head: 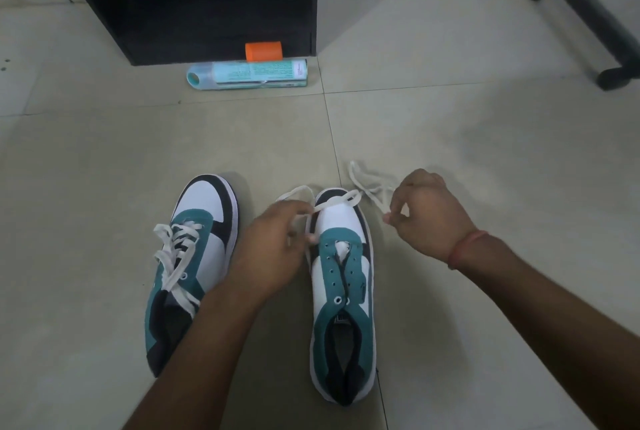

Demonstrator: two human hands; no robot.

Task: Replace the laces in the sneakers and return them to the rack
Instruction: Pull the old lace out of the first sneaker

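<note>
Unlaced sneaker (343,291): on the floor, eyelets empty, right of the laced sneaker (188,267).
White lace (332,203): draped over its toe.
Left hand (270,249): pinches one lace end.
Right hand (426,218): pinches the other end.

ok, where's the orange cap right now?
Head view, upper middle: the orange cap sits on the floor against the base of the black shelf unit, just behind the teal spray can lying on its side.

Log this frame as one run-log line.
stage: relacing | left hand: pinching lace | right hand: pinching lace | right sneaker: eyelets empty | left sneaker: laced
</note>
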